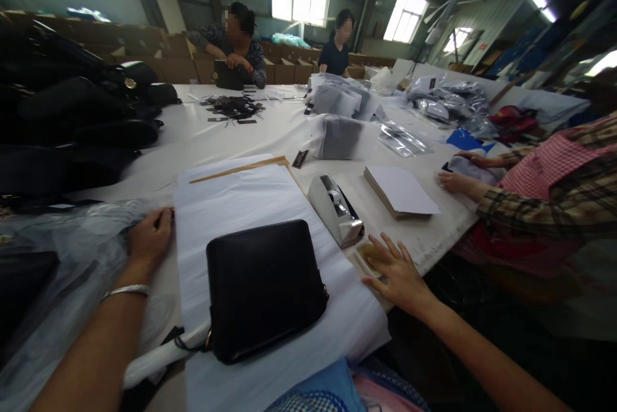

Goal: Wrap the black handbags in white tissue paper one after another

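Note:
A black handbag (265, 286) lies flat on a stack of white tissue paper (231, 203), a white-wrapped strap (166, 357) running off its lower left. My left hand (150, 235) is at the paper's left edge, fingers curled together; what they pinch, if anything, is hidden. Beside the bag on the right, my right hand (400, 277) has its fingers spread, the tips over a yellowish pad in a small square dish (361, 259). Just above that dish stands a tape dispenser (335, 209).
Black bags (81, 97) are heaped at left above clear plastic (81, 258). A card stack (402, 190), wrapped bags (340, 135) and a pile of dark tags (234, 107) lie on the table. A co-worker's hands (465, 174) work at right; two people sit across.

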`<state>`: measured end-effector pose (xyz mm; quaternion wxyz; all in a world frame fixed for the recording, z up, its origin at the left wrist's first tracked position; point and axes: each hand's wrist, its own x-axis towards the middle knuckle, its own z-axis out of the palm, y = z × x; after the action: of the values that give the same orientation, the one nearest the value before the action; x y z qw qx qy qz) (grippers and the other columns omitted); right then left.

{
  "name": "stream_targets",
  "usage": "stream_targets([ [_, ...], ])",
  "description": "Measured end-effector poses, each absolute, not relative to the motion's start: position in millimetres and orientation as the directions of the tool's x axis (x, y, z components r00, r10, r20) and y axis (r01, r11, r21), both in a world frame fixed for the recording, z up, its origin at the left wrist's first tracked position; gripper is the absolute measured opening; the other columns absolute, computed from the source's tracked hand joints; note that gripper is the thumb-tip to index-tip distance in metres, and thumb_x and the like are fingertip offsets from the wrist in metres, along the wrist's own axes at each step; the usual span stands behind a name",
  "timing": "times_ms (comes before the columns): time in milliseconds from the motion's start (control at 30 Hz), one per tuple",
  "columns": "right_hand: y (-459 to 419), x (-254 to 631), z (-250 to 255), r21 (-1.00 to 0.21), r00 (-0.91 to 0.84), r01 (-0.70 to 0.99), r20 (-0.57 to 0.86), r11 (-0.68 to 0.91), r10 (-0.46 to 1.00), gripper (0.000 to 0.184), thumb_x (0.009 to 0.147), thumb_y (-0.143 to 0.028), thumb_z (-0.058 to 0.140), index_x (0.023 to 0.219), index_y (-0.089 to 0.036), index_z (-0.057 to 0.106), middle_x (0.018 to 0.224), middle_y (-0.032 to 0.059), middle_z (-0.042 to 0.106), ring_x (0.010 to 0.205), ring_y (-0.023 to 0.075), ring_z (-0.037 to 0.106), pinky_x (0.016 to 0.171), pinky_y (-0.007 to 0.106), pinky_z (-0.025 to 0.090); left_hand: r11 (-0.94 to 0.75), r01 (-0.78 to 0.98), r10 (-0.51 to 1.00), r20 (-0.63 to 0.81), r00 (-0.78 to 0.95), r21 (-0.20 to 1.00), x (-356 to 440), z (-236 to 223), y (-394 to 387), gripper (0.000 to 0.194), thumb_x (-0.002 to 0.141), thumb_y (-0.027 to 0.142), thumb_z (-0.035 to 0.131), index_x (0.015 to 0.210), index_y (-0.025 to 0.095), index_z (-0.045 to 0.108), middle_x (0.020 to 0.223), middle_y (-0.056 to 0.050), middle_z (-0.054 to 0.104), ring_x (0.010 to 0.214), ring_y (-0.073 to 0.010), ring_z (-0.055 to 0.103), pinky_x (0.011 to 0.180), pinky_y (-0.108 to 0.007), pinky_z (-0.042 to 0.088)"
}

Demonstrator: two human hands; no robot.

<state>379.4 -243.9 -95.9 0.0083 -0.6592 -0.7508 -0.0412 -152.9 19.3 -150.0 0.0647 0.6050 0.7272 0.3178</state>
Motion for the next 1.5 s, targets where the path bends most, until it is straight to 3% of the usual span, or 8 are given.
stream_targets([
  [100,-237.9,388.3,-84.9,-0.036,-0.187,0.981,0.096,0.191,0.978,0.043,0.088,-0.059,0.056,0.118,-0.03,0.07,0.151,0.0056,0.043,0.141,0.0378,0.033,0.107,0.064,0.036,0.04,0.824,0.924,0.293,-0.246,0.566,-153.3,-150.1,19.3,0.034,0.089,0.038,0.046,0.105,0.021,0.07,0.106,-0.002,0.074,0.1,-0.0229,0.065,0.093,-0.035,0.048],
  [333,-171.6,334.0,-11.2,-0.281,-0.093,0.905,0.6,0.318,0.794,0.028,0.092,-0.043,0.059,0.115,-0.028,0.065,0.119,0.0037,0.068,0.11,0.0243,0.065,0.101,0.041,0.05,-0.007,0.785,0.92,0.312,-0.238,0.62,-152.8,-150.9,17.9,0.044,0.09,0.045,0.04,0.108,0.018,0.071,0.113,-0.009,0.073,0.103,-0.0252,0.065,0.092,-0.032,0.048],
  [533,-49.3,246.1,-12.6,-0.4,-0.348,0.742,0.456,0.538,0.819,0.019,0.09,-0.043,0.062,0.083,-0.026,0.069,0.094,0.0009,0.074,0.09,0.0211,0.069,0.085,0.033,0.054,-0.034,0.751,0.917,0.32,-0.24,0.66,-151.4,-150.1,15.8,0.041,0.09,0.042,0.041,0.105,0.018,0.072,0.112,-0.008,0.074,0.102,-0.0237,0.066,0.092,-0.029,0.048],
  [767,68.1,195.3,-80.1,-0.262,-0.413,0.848,0.222,0.462,0.883,0.028,0.098,-0.031,0.047,0.111,-0.021,0.07,0.126,0.006,0.067,0.116,0.0214,0.061,0.101,0.032,0.044,-0.048,0.731,0.912,0.328,-0.246,0.681,-151.1,-150.0,16.6,0.038,0.092,0.039,0.041,0.103,0.02,0.072,0.111,-0.006,0.074,0.103,-0.0224,0.066,0.094,-0.028,0.047],
  [900,101.7,186.3,-109.9,-0.207,-0.275,0.926,0.2,0.315,0.94,0.051,0.094,-0.038,0.054,0.133,-0.006,0.054,0.149,0.0241,0.041,0.14,0.0368,0.035,0.112,0.055,0.028,-0.052,0.718,0.909,0.331,-0.254,0.694,-150.7,-150.2,17.4,0.038,0.092,0.039,0.042,0.103,0.019,0.072,0.11,-0.007,0.074,0.102,-0.0224,0.067,0.092,-0.029,0.048],
  [1000,111.4,184.1,-121.0,-0.185,-0.23,0.944,0.222,0.272,0.948,0.048,0.093,-0.04,0.056,0.128,-0.008,0.059,0.15,0.0236,0.039,0.141,0.0397,0.031,0.111,0.061,0.024,-0.067,0.7,0.907,0.336,-0.254,0.711,-150.6,-151.0,18.3,0.038,0.092,0.039,0.042,0.103,0.019,0.072,0.108,-0.007,0.075,0.1,-0.0222,0.067,0.091,-0.03,0.049],
  [1200,110.9,187.3,-111.7,-0.214,-0.293,0.895,0.378,0.391,0.878,0.015,0.089,-0.027,0.061,0.087,-0.023,0.075,0.125,0.0055,0.068,0.127,0.0259,0.053,0.109,0.044,0.035,-0.08,0.666,0.902,0.339,-0.269,0.741,-151.3,-152.6,19.4,0.038,0.091,0.041,0.044,0.101,0.018,0.072,0.107,-0.007,0.075,0.1,-0.0239,0.068,0.091,-0.032,0.05],
  [1500,92.0,194.1,-82.0,-0.333,-0.273,0.762,0.613,0.555,0.742,0.007,0.084,-0.029,0.065,0.08,-0.025,0.069,0.114,0.0026,0.072,0.108,0.0226,0.065,0.098,0.042,0.049,-0.125,0.634,0.896,0.361,-0.259,0.764,-152.9,-149.9,17.5,0.046,0.095,0.046,0.038,0.112,0.016,0.068,0.111,-0.01,0.073,0.106,-0.0236,0.067,0.096,-0.035,0.05],
])
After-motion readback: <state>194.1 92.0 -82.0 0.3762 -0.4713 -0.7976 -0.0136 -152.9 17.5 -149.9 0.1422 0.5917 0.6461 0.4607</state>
